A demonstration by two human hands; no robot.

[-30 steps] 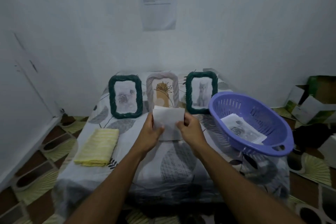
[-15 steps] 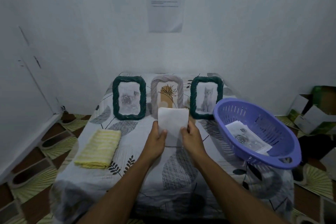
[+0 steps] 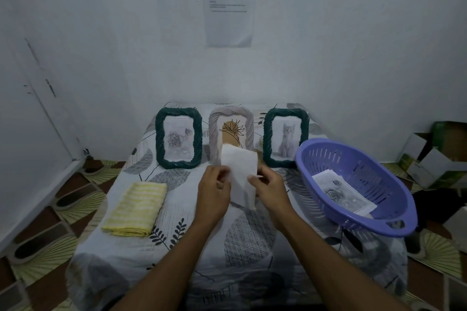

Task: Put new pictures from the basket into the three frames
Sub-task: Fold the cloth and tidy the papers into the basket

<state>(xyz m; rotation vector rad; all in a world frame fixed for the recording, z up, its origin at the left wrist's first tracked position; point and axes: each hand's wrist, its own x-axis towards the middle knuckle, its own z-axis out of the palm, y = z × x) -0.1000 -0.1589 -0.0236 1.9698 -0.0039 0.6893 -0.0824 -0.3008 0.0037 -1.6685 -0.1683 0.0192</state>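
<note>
Three frames stand in a row at the back of the table: a green frame (image 3: pixel 179 137) with a rose picture on the left, a pale arched frame (image 3: pixel 231 131) with a plant drawing in the middle, a green frame (image 3: pixel 286 137) with a cat picture on the right. I hold a white paper (image 3: pixel 240 174), its blank back toward me, upright in front of the middle frame. My left hand (image 3: pixel 213 192) pinches its left edge and my right hand (image 3: pixel 271 190) its right edge. A purple basket (image 3: pixel 389 214) at the right holds printed pictures (image 3: pixel 342 193).
A folded yellow cloth (image 3: pixel 136 206) lies on the patterned tablecloth (image 3: pixel 177 247) at the left. A printed sheet (image 3: pixel 228 2) hangs on the white wall behind. Cardboard boxes (image 3: pixel 434 154) sit on the floor at the far right.
My view has tilted up a little. Both hands still hold the paper, which has turned slightly so that it now slants to the right.
</note>
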